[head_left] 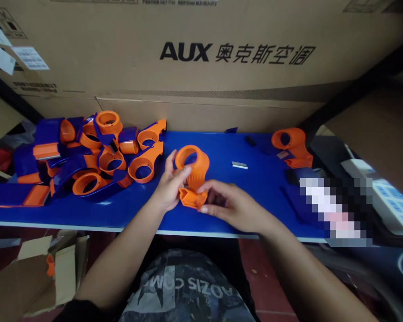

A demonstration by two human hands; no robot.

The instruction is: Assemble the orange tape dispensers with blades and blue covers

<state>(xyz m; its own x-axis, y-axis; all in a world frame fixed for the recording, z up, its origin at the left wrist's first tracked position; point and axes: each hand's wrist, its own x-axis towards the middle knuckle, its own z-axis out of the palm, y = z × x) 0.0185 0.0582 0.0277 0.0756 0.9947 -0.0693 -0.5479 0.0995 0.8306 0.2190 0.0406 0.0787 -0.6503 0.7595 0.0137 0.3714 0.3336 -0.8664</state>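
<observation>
A camouflage-print shirt [184, 286] is nearest; beyond it the left hand [169, 188] curls thumb and fingers closed around the neck of a smooth orange plastic part [197, 175] – a round ring above an angular, hollow end – held over the glossy blue tabletop [215, 225]; the right hand [228, 201] pinches that end, fingers bent nearly together; farther off lie a thin metal strip [239, 165], a heap of orange-and-blue ringed pieces [93, 161], then a matte cardboard carton [221, 27].

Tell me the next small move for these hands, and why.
Perhaps free the right hand and pick up the thin pale strip: it lies loose on the blue table, just beyond that hand, and the left hand also grips the orange piece, so could likely support it alone.
</observation>
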